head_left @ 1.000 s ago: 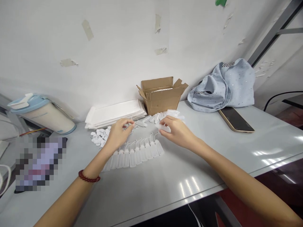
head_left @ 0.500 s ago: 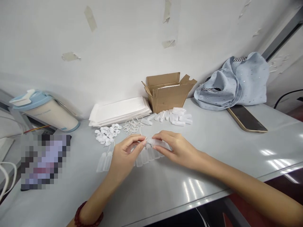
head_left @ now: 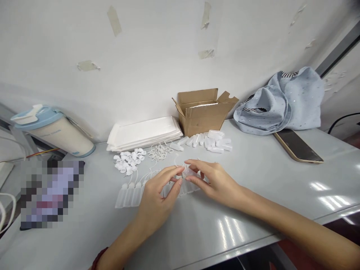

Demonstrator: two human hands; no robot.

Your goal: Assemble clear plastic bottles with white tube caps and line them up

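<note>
My right hand (head_left: 216,180) pinches a small translucent plastic bottle (head_left: 190,172) between thumb and fingers, partly hidden by them. At the bottle's end, my left hand (head_left: 161,191) is curled with thumb and forefinger brought close together; what they grip is too small to make out. Under and beside both hands lies a row of small translucent bottles (head_left: 128,197), their tops fitted with pale cords. Behind my left hand are a heap of small white caps (head_left: 129,161) and a tangle of thin white cords (head_left: 159,151). More loose bottles (head_left: 215,142) lie beyond my right hand.
A stack of white sheets or envelopes (head_left: 144,132) and an open cardboard box (head_left: 204,118) stand against the wall. A tumbler (head_left: 60,131) leans at left near a blurred-out item (head_left: 53,195). At right are a blue cloth bag (head_left: 298,97) and a phone (head_left: 298,146).
The view has shifted slightly, so things sit a little farther right. My left hand has moved right and down, its fingertips a bit farther apart; my right hand still pinches the bottle.
</note>
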